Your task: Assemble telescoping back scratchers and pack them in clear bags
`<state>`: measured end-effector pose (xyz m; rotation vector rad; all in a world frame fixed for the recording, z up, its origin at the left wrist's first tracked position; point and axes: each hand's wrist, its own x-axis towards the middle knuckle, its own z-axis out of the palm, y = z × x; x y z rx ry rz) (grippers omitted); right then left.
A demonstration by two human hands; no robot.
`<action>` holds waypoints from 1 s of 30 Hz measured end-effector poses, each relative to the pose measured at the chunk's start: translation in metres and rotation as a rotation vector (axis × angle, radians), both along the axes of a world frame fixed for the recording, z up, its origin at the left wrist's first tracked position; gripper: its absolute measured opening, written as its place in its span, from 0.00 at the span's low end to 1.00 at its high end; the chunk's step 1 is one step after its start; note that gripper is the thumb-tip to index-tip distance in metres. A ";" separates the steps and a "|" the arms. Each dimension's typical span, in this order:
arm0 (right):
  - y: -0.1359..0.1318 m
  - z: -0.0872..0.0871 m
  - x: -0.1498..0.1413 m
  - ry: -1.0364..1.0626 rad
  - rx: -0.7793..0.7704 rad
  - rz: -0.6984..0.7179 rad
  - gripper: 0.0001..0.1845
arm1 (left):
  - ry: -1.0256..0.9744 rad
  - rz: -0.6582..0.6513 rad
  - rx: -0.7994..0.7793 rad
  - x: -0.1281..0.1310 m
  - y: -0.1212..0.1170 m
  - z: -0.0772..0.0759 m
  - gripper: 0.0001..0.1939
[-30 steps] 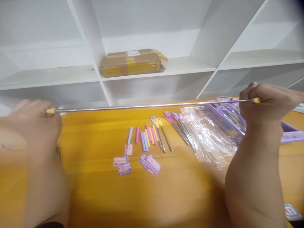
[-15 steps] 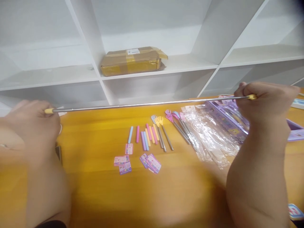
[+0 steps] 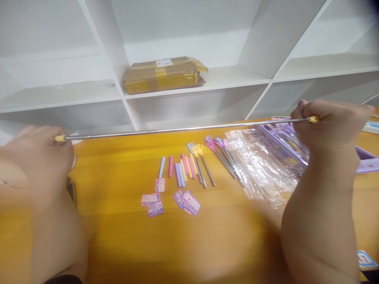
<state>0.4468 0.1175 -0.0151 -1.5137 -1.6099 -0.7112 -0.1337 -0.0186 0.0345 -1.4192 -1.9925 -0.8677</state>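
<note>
A telescopic back scratcher (image 3: pixel 183 129) with a thin metal rod is stretched out level above the table. My left hand (image 3: pixel 44 152) is closed round its yellow end at the left. At the other end, my right hand (image 3: pixel 328 122) makes a fist on it, with a bit of yellow showing between the fingers; the claw itself is hidden. Below the rod lie shorter back scratchers with yellow claws (image 3: pixel 197 150) and purple claws (image 3: pixel 210 143). Beside them are several coloured handle tubes (image 3: pixel 185 170) in blue, pink, purple and yellow. Small printed cards (image 3: pixel 191 202) lie nearer to me.
Clear plastic bags (image 3: pixel 260 169) are heaped right of the scratchers, against a purple box (image 3: pixel 278 148) partly behind my right arm. White shelving (image 3: pixel 195 88) rises behind the wooden table (image 3: pixel 142 248). A taped cardboard box (image 3: pixel 166 75) sits on one shelf.
Both hands keep hold of the extended back scratcher in nearly the same place. The view has shifted very slightly; nothing on the table has moved.
</note>
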 end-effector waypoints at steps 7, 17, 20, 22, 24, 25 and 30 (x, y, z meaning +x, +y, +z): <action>0.007 -0.003 -0.024 0.005 -0.150 0.047 0.23 | 0.236 0.061 -0.181 0.021 0.004 -0.015 0.11; -0.056 -0.062 -0.240 -0.330 -0.836 0.504 0.15 | 0.295 -0.248 -0.719 0.155 0.031 -0.089 0.16; -0.059 -0.064 -0.243 -0.326 -0.859 0.525 0.14 | 0.333 -0.295 -0.682 0.143 0.032 -0.093 0.15; -0.058 -0.060 -0.236 -0.326 -0.871 0.527 0.14 | 0.331 -0.321 -0.675 0.137 0.032 -0.096 0.14; -0.057 -0.056 -0.231 -0.326 -0.878 0.526 0.13 | 0.334 -0.335 -0.666 0.137 0.033 -0.098 0.14; -0.056 -0.055 -0.230 -0.326 -0.879 0.523 0.13 | 0.337 -0.340 -0.658 0.138 0.034 -0.099 0.14; -0.053 -0.055 -0.231 -0.327 -0.871 0.511 0.12 | 0.350 -0.347 -0.628 0.140 0.037 -0.100 0.13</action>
